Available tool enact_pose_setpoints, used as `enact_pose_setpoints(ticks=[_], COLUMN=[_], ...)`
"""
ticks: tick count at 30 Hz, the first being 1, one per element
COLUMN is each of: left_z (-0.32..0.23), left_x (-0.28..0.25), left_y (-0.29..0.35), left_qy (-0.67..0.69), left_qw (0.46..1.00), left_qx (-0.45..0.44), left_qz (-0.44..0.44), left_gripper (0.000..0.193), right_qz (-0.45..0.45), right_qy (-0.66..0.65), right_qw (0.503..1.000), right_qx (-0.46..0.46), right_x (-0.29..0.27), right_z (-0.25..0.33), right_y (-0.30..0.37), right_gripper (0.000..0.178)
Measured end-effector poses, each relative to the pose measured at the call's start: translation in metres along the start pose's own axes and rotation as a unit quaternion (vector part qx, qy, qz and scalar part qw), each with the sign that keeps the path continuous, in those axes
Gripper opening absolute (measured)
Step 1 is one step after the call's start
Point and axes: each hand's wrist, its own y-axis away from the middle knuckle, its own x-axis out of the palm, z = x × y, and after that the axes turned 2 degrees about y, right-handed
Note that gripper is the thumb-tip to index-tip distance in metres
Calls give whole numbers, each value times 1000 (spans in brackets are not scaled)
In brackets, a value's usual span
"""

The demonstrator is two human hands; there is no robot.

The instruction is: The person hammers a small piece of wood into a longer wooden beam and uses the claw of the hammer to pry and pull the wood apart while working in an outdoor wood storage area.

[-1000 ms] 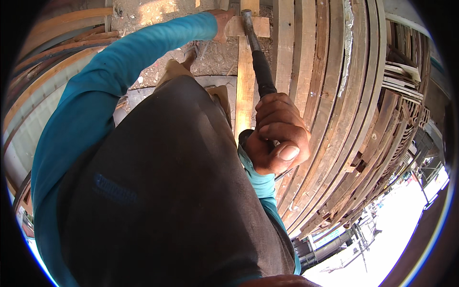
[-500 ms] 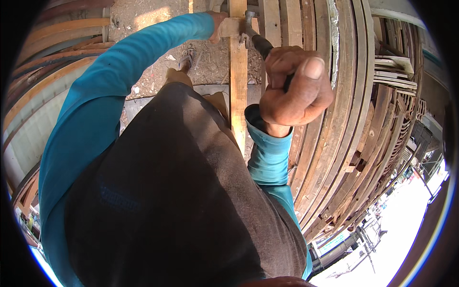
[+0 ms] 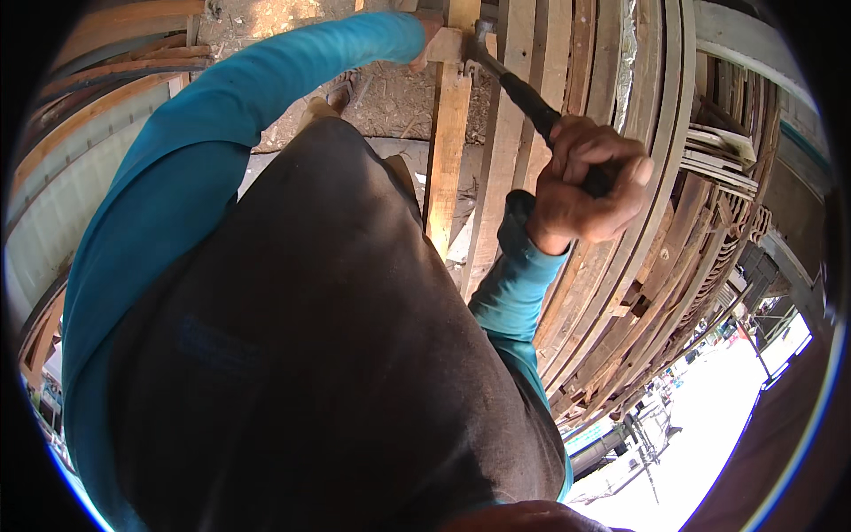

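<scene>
My right hand [image 3: 594, 182] is wrapped round the black grip of a hammer [image 3: 532, 102]. The hammer's metal head is up at the far end, right beside a short pale wood block [image 3: 446, 44]. My left hand [image 3: 429, 40] grips the other end of that block, its fingers partly hidden by the teal sleeve. The block lies across a long wooden beam [image 3: 448, 142], which runs from the far edge toward my body. Whether the hammer head touches the block I cannot tell.
Long timber planks [image 3: 612, 177] are stacked close on the right, with thinner offcuts [image 3: 722, 146] beyond them. More boards [image 3: 115, 66] lie at the far left. The dirt floor [image 3: 390, 97], with scattered chips, shows between. My dark shirt [image 3: 310, 310] fills the lower middle.
My right hand has moved to the right and slightly nearer, and more of the hammer handle shows. The view has shifted a little. My left hand stays on the block.
</scene>
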Motion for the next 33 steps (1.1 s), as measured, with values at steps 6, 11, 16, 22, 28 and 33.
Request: enact_pose_setpoints(ticks=[6,11,16,22,28,33], left_z=[-38,-39,-9,2,-31,5], left_x=[39,1,38,12,-31,-12], left_y=[22,63,4,3,44,12], left_qy=[117,-46,-5,-24,32,7], left_qw=[986,992,977,979,990,975], left_qx=[80,53,137,91,52,114], left_qz=[-88,-107,-162,-180,-128,-191], left_gripper=[86,68,100,94,85,77], right_qz=[64,-4,136,16,35,-7], right_qy=[235,40,522,82,389,0], right_qw=[960,999,779,994,917,1000], right_qx=[-138,1,-321,63,-77,30], right_x=[36,18,18,45,-1,39], right_z=[-26,-16,-38,-27,-55,-24], right_y=[-87,-57,-112,-94,-142,-60], right_gripper=[46,54,20,41,35,39])
